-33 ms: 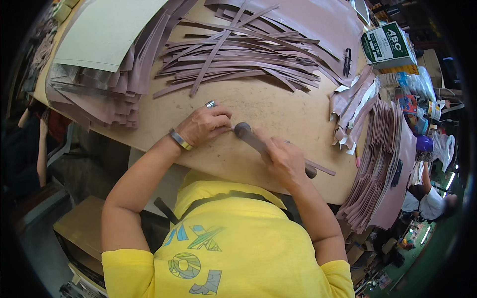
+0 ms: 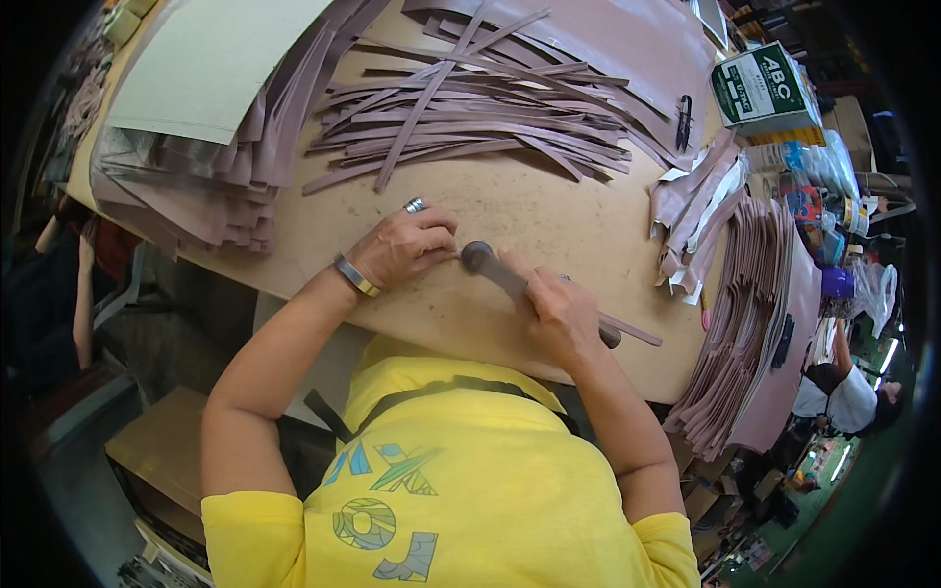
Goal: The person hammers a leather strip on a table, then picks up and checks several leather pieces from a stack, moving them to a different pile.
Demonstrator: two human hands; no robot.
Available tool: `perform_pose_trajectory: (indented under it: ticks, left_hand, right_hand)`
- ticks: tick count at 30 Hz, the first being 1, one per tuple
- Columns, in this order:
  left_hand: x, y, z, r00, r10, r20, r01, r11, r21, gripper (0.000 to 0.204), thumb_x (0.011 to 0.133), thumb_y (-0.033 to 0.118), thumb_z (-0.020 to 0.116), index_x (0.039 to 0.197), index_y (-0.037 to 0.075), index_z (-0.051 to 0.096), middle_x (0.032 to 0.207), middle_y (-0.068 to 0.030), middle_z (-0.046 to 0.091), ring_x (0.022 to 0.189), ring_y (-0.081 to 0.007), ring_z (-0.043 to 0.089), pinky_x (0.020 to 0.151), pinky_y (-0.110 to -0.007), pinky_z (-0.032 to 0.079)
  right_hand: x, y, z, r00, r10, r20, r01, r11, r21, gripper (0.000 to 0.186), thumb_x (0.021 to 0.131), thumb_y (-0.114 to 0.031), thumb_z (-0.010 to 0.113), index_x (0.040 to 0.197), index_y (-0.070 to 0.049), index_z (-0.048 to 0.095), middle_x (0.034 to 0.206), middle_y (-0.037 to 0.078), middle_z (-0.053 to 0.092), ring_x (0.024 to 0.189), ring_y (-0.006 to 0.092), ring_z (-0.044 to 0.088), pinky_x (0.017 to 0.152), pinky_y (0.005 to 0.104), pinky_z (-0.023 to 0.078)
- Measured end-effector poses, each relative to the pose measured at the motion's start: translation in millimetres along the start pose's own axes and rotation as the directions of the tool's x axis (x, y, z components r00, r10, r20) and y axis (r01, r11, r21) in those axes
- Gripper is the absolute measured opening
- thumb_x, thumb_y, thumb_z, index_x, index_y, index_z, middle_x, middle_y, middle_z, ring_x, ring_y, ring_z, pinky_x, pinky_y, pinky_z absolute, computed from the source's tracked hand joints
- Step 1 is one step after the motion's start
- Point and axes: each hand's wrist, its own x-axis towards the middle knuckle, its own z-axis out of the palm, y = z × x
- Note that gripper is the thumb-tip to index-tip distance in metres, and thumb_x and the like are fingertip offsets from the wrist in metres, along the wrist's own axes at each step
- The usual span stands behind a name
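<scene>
My left hand [image 2: 412,245] pinches the end of a narrow mauve strip [image 2: 637,331] lying near the table's front edge; the strip's middle is hidden under my right hand and the tool. My right hand [image 2: 554,309] is closed round a motion-blurred tool with a dark rounded head [image 2: 477,257], a hammer or roller by its look, held over the strip just right of my left fingertips. Beyond both hands, many loose mauve strips [image 2: 461,122] lie crisscrossed on the tan table [image 2: 372,216].
Mauve stacks [image 2: 735,314] and scrap pieces [image 2: 686,225] lie right, layered sheets [image 2: 216,78] left. A black cutter [image 2: 684,122], green-white box [image 2: 765,88] and plastic bags [image 2: 863,294] sit at right. Other people [image 2: 853,397] are at both sides, beyond the table.
The tool in my right hand has shifted very slightly, along with that hand. My left hand stays in place.
</scene>
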Motion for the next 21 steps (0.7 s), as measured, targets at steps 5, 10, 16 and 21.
perform_pose_trajectory:
  ticks: [5, 10, 16, 21]
  left_hand:
    - [-3, -2, -3, 1.0, 0.003, 0.002, -0.003, 0.999, -0.039, 0.017, 0.068, 0.0, 0.074, 0.081, 0.004, 0.064, 0.089, -0.0067, 0.061, 0.081, -0.0265, 0.057, 0.07, -0.034, 0.049]
    - [-5, -1, -4, 0.996, -0.083, -0.022, 0.081, 0.995, -0.061, 0.018, 0.069, -0.005, 0.07, 0.084, 0.003, 0.064, 0.093, -0.0081, 0.062, 0.086, -0.0274, 0.059, 0.074, -0.034, 0.05]
    - [-13, -2, -7, 0.979, -0.186, -0.089, 0.179, 0.981, -0.076, 0.021, 0.071, -0.009, 0.063, 0.089, 0.002, 0.063, 0.097, -0.0092, 0.062, 0.088, -0.0265, 0.06, 0.077, -0.033, 0.05]
    - [-14, 4, -4, 0.926, -0.34, -0.163, 0.311, 0.933, -0.18, 0.019, 0.074, -0.011, 0.058, 0.088, 0.002, 0.063, 0.096, -0.0099, 0.063, 0.085, -0.0246, 0.061, 0.074, -0.032, 0.05]
  right_hand:
    - [7, -11, -7, 0.995, 0.07, 0.064, -0.069, 0.997, -0.015, 0.055, 0.076, -0.008, 0.066, 0.128, -0.022, 0.055, 0.072, 0.006, 0.057, 0.056, 0.0251, 0.056, 0.052, 0.0356, 0.047]
    - [2, -5, 4, 0.998, 0.046, 0.052, -0.047, 0.999, 0.012, 0.053, 0.079, -0.012, 0.065, 0.129, -0.022, 0.052, 0.069, 0.005, 0.054, 0.056, 0.0249, 0.057, 0.05, 0.0365, 0.046]
    - [10, -13, 0, 0.999, 0.029, -0.018, -0.028, 0.999, 0.047, 0.054, 0.077, -0.01, 0.067, 0.128, -0.021, 0.055, 0.071, 0.005, 0.057, 0.055, 0.025, 0.056, 0.051, 0.036, 0.046]
    - [19, -20, -8, 0.998, 0.067, 0.014, -0.067, 0.998, 0.012, 0.051, 0.077, -0.01, 0.066, 0.127, -0.02, 0.056, 0.07, 0.005, 0.058, 0.058, 0.0246, 0.058, 0.051, 0.036, 0.047]
